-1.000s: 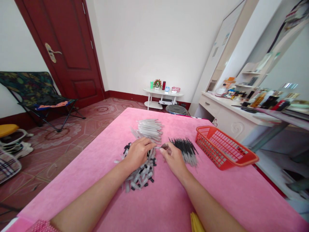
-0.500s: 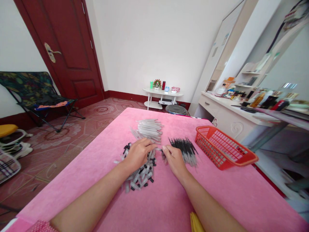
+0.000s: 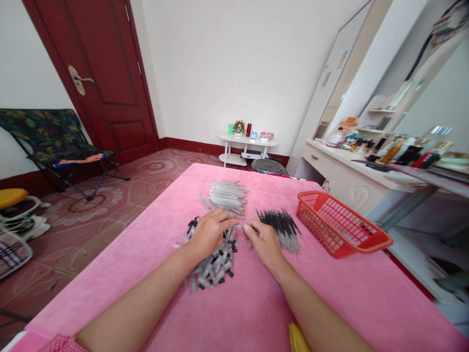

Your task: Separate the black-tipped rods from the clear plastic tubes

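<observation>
Any labels on the bottles (image 3: 394, 150) are too small for me to read from here. Both forearms (image 3: 137, 298) reach forward over the pink cloth (image 3: 252, 313), and the hands almost meet. The left hand (image 3: 209, 233), palm down above the caps (image 3: 216, 268), pinches a thin piece (image 3: 240, 226); the right hand (image 3: 263, 238), half curled, grips its other end. The piece is between the hands, near the tubes (image 3: 227, 194) and the black pens (image 3: 281, 225).

No legible text, brands, numbers or signs
</observation>
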Tool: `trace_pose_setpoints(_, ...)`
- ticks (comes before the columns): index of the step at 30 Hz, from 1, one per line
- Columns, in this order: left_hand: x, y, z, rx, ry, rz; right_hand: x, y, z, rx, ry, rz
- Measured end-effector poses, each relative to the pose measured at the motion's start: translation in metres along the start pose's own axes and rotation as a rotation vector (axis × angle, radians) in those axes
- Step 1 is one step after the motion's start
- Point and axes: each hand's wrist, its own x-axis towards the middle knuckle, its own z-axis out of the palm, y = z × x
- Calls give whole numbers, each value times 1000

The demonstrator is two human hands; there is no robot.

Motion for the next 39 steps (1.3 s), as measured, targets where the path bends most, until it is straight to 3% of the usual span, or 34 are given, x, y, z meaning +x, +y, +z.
trace_pose_setpoints(6,0,-1,0,5,-4,-8,0,-1,-1,10,36,-6)
trace_pose_setpoints(18,0,-1,0,26,-45,-4,0,0,0,52,-24,5)
trace_pose_setpoints(26,-1,-5,-1,15,4,-19,1,3,4,229,-69,99)
trace_pose_setpoints(29,0,-12,-6,-35,122,-83,2,5,4,203,-54,94)
trace_pose_setpoints(32,3,-18,-10,-204,333,-210,2,10,4,122,-46,73)
trace_pose_setpoints(36,11,-20,-15,-667,599,-461,2,14,7,14,1,31)
trace_pose_setpoints(39,13,-21,-15,-1007,655,-607,0,12,9,-44,-12,5)
